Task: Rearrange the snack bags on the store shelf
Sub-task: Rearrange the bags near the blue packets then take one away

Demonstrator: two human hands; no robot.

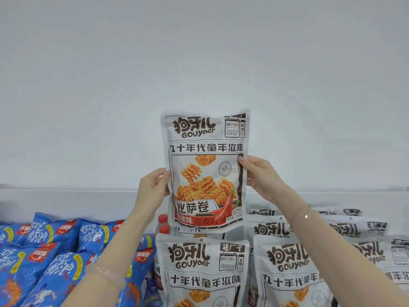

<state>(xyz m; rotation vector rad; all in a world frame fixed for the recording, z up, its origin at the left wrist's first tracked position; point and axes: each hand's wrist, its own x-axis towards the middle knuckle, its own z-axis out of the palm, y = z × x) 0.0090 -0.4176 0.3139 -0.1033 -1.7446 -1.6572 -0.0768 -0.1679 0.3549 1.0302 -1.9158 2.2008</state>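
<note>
I hold one white Gouyaer snack bag [205,169] upright in the air in front of the white wall, above the rows of bags. My left hand [153,185] pinches its left edge and my right hand [260,176] grips its right edge. The bag's front shows orange ridged curls and a red chili. Below it, more white Gouyaer bags [202,271] stand in rows on the shelf, with another stack [285,269] to the right.
Blue shrimp-chip bags [51,251] fill the shelf at the left. Two red-capped bottles [163,224] stand between the blue and white bags. A white back ledge [66,200] runs behind everything, with bare wall above.
</note>
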